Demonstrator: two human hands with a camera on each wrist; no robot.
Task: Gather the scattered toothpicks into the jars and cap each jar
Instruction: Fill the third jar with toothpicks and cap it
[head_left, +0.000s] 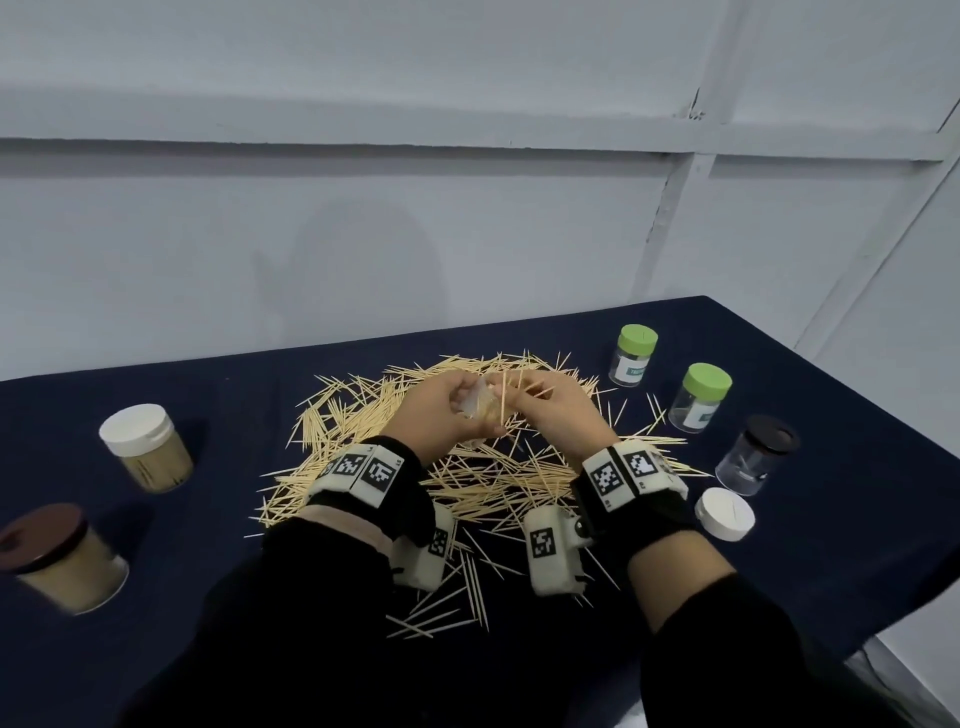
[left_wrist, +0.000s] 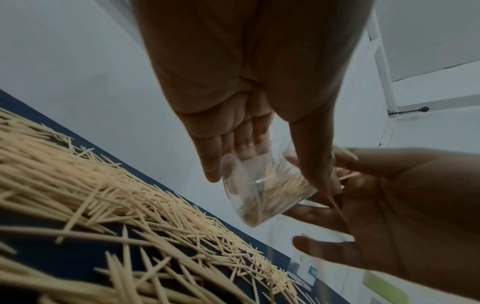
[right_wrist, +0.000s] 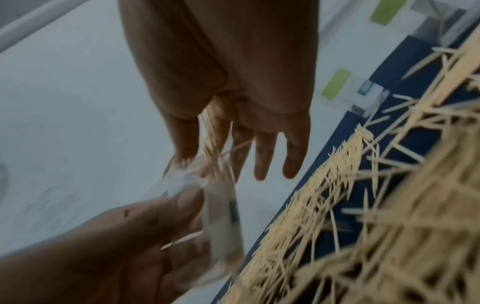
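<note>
A clear jar (head_left: 479, 410), uncapped and tilted on its side, is held above the toothpick heap (head_left: 467, 467) by the left hand (head_left: 441, 410), whose fingers and thumb are curled round its wall. In the left wrist view the jar (left_wrist: 262, 189) is seen partly filled with toothpicks. A small bunch of toothpicks (head_left: 506, 395) is pinched between thumb and forefinger of the right hand (head_left: 550, 405) at the jar's mouth, while the other fingers (right_wrist: 262, 156) are stretched out straight and slightly apart.

The heap is spread over the middle of a table (head_left: 260, 395) covered in dark blue cloth, with loose strays on its near side. To the right of the heap two clear jars with green caps (head_left: 632, 356) (head_left: 700, 397) are stood upright, and nearer than these a clear jar with a black cap (head_left: 756, 454). A white cap (head_left: 723, 513) is laid flat just beside that jar, on its near side. To the left of the heap, well apart from it, a full jar with a white cap (head_left: 145, 447) and a full jar with a brown cap (head_left: 62, 558) are set. Neither hand is blocked by any of them.

Beyond the table a pale grey panelled wall (head_left: 415, 234) is seen. Black sleeves (head_left: 322, 597) and marker-printed wrist bands (head_left: 363, 470) are worn on both arms.
</note>
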